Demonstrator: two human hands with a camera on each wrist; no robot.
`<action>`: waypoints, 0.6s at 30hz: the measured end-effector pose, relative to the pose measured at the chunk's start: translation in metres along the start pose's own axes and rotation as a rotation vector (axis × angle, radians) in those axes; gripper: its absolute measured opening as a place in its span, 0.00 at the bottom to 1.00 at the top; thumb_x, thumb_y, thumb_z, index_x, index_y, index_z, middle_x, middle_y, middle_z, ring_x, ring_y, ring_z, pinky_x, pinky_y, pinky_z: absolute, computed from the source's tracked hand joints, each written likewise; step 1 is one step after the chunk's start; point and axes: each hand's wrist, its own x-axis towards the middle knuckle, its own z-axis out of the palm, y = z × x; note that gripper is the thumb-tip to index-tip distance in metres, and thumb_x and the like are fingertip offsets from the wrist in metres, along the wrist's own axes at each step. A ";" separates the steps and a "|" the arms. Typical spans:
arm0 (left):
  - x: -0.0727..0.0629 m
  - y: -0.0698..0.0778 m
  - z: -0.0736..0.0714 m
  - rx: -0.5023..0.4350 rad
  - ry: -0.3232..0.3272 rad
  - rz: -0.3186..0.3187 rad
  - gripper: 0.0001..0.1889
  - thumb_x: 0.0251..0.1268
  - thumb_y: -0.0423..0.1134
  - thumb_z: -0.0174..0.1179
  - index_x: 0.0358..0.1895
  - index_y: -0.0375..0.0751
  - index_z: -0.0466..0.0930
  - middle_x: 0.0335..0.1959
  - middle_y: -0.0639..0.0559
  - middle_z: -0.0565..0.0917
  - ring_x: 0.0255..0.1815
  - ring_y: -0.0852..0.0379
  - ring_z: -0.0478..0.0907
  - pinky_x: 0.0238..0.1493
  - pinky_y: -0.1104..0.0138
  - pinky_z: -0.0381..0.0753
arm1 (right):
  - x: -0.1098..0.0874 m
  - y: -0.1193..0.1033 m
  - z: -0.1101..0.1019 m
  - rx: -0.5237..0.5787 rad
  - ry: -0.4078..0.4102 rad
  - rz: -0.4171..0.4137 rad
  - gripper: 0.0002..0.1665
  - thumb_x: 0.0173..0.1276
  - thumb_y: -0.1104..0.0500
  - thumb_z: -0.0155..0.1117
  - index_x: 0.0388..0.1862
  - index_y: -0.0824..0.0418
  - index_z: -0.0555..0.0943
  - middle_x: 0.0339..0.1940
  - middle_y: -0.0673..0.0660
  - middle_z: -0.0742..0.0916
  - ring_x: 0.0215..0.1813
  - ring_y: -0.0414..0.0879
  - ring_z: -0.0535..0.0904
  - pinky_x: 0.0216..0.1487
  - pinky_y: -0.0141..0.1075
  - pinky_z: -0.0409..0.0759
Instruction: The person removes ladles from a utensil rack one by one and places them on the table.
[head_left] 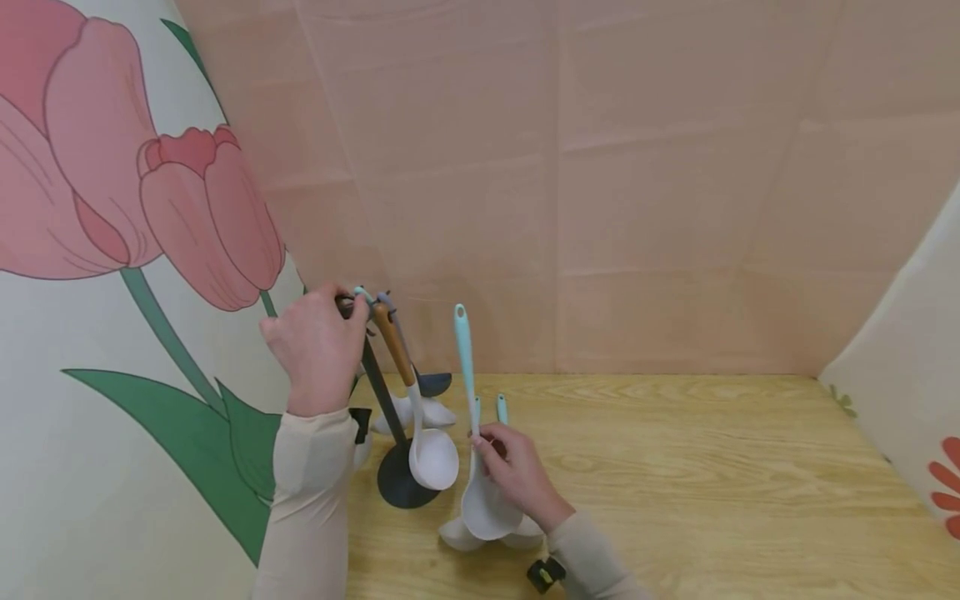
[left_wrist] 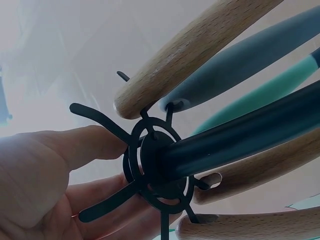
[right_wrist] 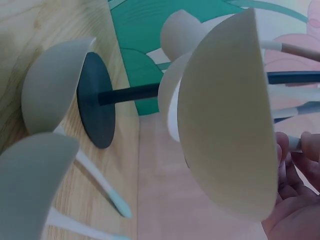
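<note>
At the top of a black utensil stand (head_left: 382,392), my left hand (head_left: 318,346) grips the ring of hooks (left_wrist: 134,165), thumb on one side and fingers behind it. My right hand (head_left: 517,467) pinches a ladle (head_left: 464,346) low on its handle; the mint grip points up and the white bowl (right_wrist: 225,120) hangs below. Under that bowl, two more ladles with mint handles (head_left: 502,408) lie on the table. From the stand hang a white ladle with a wooden handle (head_left: 393,342), a dark grey ladle (head_left: 433,383) and several other utensils.
The stand's round black base (head_left: 405,479) rests on the wood-grain table (head_left: 712,475). Close on the left is a wall covering with printed tulips (head_left: 202,217). A pinkish cloth (head_left: 637,183) closes off the back, and a pale flowered panel (head_left: 900,383) stands at the right.
</note>
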 end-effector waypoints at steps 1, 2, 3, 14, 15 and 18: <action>0.000 0.000 0.000 0.001 0.002 0.001 0.12 0.69 0.46 0.60 0.39 0.43 0.89 0.29 0.45 0.89 0.26 0.44 0.79 0.39 0.49 0.66 | 0.001 0.007 0.000 -0.002 0.003 -0.002 0.08 0.76 0.60 0.58 0.44 0.60 0.84 0.21 0.53 0.80 0.22 0.37 0.73 0.23 0.30 0.74; 0.000 0.000 0.000 0.001 0.001 0.000 0.12 0.69 0.46 0.60 0.39 0.43 0.89 0.29 0.45 0.89 0.26 0.44 0.79 0.40 0.49 0.66 | 0.002 0.011 -0.001 0.000 0.002 -0.010 0.09 0.76 0.60 0.58 0.44 0.60 0.85 0.21 0.52 0.80 0.22 0.37 0.74 0.22 0.31 0.74; 0.000 0.000 0.000 0.002 -0.002 -0.001 0.12 0.69 0.47 0.60 0.39 0.43 0.89 0.29 0.45 0.89 0.27 0.44 0.79 0.40 0.49 0.66 | 0.002 0.016 -0.003 0.002 0.000 -0.015 0.09 0.76 0.58 0.58 0.45 0.59 0.85 0.21 0.52 0.80 0.22 0.37 0.74 0.22 0.31 0.74; 0.000 0.002 0.001 0.006 -0.017 -0.014 0.13 0.69 0.47 0.59 0.40 0.43 0.88 0.29 0.45 0.89 0.28 0.44 0.79 0.40 0.49 0.65 | 0.001 0.036 -0.017 -0.043 0.012 0.019 0.10 0.77 0.56 0.58 0.44 0.58 0.85 0.25 0.50 0.81 0.23 0.39 0.76 0.22 0.32 0.76; 0.000 0.002 0.001 0.008 -0.018 -0.016 0.13 0.69 0.47 0.59 0.39 0.43 0.88 0.29 0.46 0.89 0.28 0.44 0.79 0.40 0.49 0.66 | 0.001 0.038 -0.018 -0.048 0.010 0.031 0.10 0.77 0.56 0.58 0.45 0.57 0.85 0.25 0.50 0.81 0.23 0.39 0.76 0.22 0.32 0.77; -0.001 0.003 0.001 0.017 -0.014 -0.013 0.13 0.69 0.47 0.59 0.39 0.42 0.88 0.29 0.45 0.89 0.27 0.44 0.79 0.40 0.49 0.66 | 0.001 0.041 -0.022 -0.059 0.003 0.069 0.10 0.77 0.56 0.58 0.46 0.57 0.84 0.29 0.51 0.82 0.24 0.40 0.77 0.23 0.32 0.77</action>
